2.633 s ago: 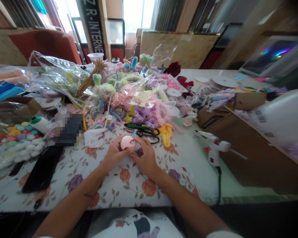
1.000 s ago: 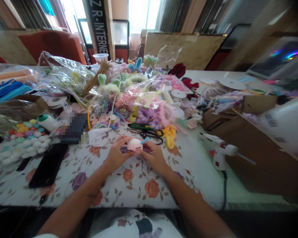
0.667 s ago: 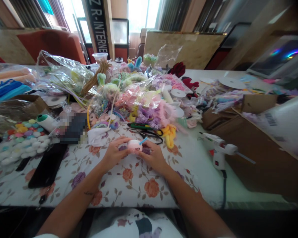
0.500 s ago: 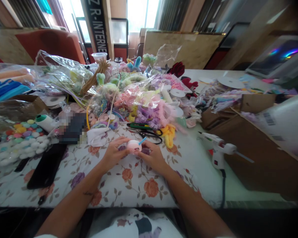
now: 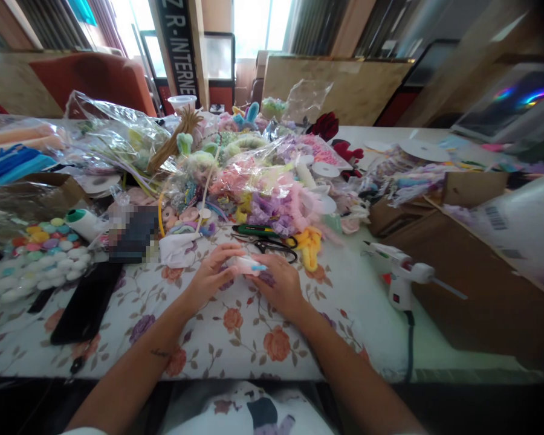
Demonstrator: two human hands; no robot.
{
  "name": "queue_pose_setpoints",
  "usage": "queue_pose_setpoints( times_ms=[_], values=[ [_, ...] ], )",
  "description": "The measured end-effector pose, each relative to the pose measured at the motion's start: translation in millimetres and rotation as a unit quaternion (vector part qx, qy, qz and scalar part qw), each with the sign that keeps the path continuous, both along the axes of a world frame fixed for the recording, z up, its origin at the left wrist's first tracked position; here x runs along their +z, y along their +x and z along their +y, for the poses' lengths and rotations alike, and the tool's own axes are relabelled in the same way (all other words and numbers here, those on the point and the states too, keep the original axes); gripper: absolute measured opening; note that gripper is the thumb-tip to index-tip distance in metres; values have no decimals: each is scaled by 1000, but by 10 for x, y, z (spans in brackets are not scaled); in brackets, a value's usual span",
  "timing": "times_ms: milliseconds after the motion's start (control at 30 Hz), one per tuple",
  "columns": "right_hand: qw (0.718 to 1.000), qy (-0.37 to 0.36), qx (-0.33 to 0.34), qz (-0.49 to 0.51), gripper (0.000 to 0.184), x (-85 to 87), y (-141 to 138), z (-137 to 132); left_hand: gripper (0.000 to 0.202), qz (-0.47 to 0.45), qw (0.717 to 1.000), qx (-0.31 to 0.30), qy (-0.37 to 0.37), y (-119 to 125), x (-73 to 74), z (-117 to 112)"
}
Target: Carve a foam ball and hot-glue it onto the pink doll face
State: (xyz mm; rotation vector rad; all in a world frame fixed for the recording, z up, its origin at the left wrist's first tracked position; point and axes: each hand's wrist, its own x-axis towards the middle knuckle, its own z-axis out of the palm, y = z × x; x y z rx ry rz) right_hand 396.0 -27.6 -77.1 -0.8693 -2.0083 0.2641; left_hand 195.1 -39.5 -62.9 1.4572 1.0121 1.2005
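Observation:
My left hand [image 5: 208,277] and my right hand [image 5: 278,284] meet over the flowered tablecloth [image 5: 236,332] and both grip a small pale pink round piece [image 5: 243,264]. A short light blue stick [image 5: 258,267] pokes out of it on the right, by my right thumb. The fingers of both hands curl round the piece and hide most of it. Black scissors [image 5: 267,244] lie just beyond the hands.
A white glue gun [image 5: 396,272] stands at the right with its black cord running toward me. Brown cardboard boxes [image 5: 462,272] fill the right side. Bags of coloured craft trimmings [image 5: 263,181] are heaped behind. Pompoms [image 5: 31,260] and a black flat object [image 5: 84,308] lie at the left.
Both hands have kept hold of the pink piece and turned it. The blue stick pointed up and right before; now it lies lower and nearly level. My fingers cover more of the piece.

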Motion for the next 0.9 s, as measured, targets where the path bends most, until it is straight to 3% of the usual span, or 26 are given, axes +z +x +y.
queue_pose_setpoints(
  times_ms=[133,267,367,633,700,767,833,900],
  values=[
    [984,164,10,-73,31,32,25,-3,44,-149,973,9,-177,24,-52,9],
    [960,237,30,-148,31,49,28,-44,41,-227,908,-88,-342,6,-53,1],
    [950,247,45,-183,28,55,21,-71,31,-228,897,-109,-364,-16,-27,-17],
    [955,236,85,-159,28,66,11,-86,35,-179,926,-87,-320,32,24,-42],
    [967,207,69,-133,26,37,-13,-74,40,-150,946,-59,-281,37,10,-31],
    [989,130,37,-68,23,2,-43,-57,46,-113,964,-10,-241,30,-6,-15],
    [999,-8,1,35,22,-22,-71,-38,50,-79,974,31,-210,19,-19,-1],
    [973,-182,4,142,24,-29,-90,-20,52,-53,981,35,-185,14,-24,3]
  ],
)
